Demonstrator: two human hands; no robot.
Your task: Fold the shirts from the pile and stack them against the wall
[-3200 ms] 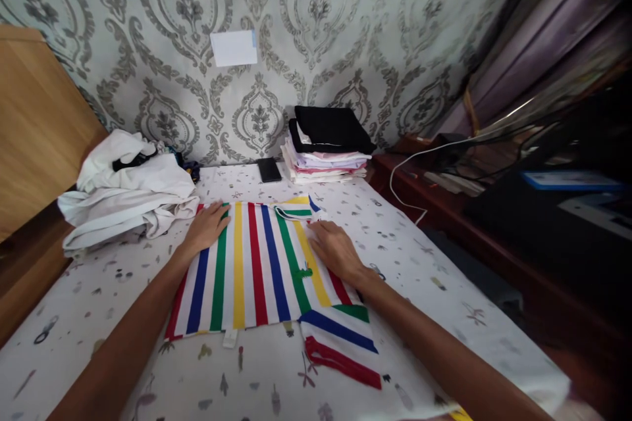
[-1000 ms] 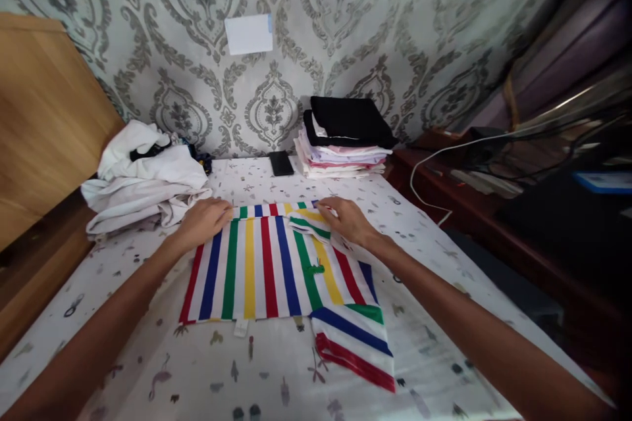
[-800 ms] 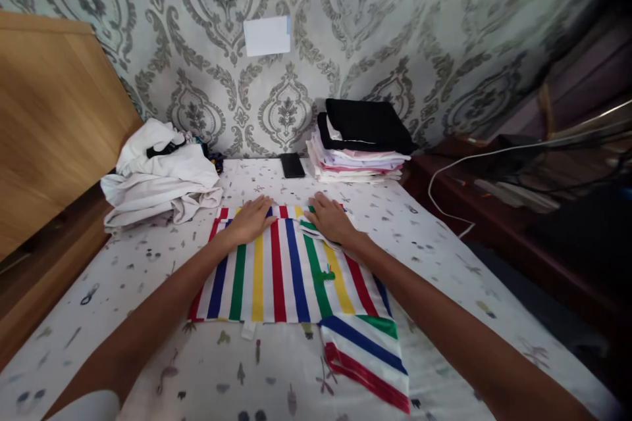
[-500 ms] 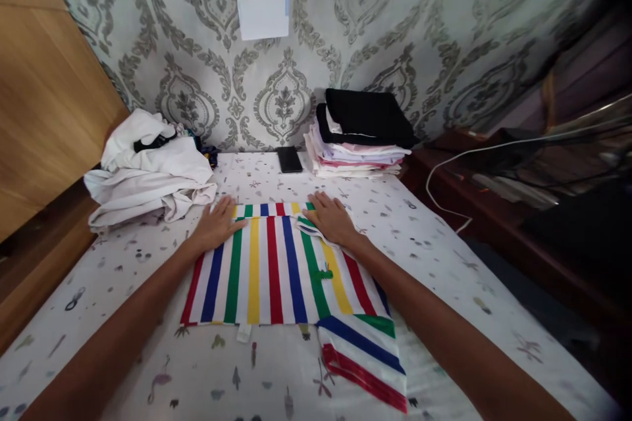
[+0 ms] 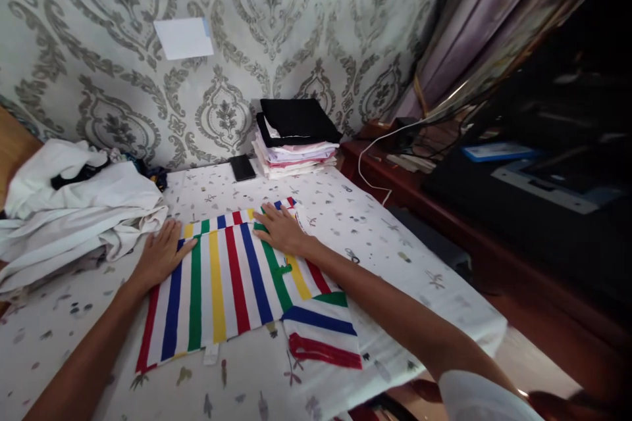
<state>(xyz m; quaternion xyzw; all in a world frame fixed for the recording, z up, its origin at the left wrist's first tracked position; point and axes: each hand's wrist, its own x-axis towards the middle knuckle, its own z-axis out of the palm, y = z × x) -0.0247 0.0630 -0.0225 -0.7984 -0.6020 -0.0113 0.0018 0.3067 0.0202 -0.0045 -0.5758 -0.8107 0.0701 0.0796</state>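
Observation:
A striped shirt [image 5: 232, 283] in red, blue, green, yellow and white lies folded flat on a patterned bed sheet [image 5: 395, 263]. My left hand [image 5: 162, 255] rests flat on its far left corner, fingers spread. My right hand [image 5: 280, 229] lies flat on the far right part, over the collar area. A striped sleeve [image 5: 320, 335] sticks out at the near right corner. A small white tag [image 5: 211, 354] hangs at the near hem.
A heap of white clothes [image 5: 74, 210] lies at the far left. A stack of folded clothes [image 5: 293, 138] with a black one on top stands against the wallpapered wall, a black phone [image 5: 242, 168] beside it. A dark wooden unit [image 5: 444, 210] with cables runs along the right.
The view has swung to the right. Both hands stay flat on the far edge of the striped shirt, the left one near the left corner after briefly sliding toward the middle.

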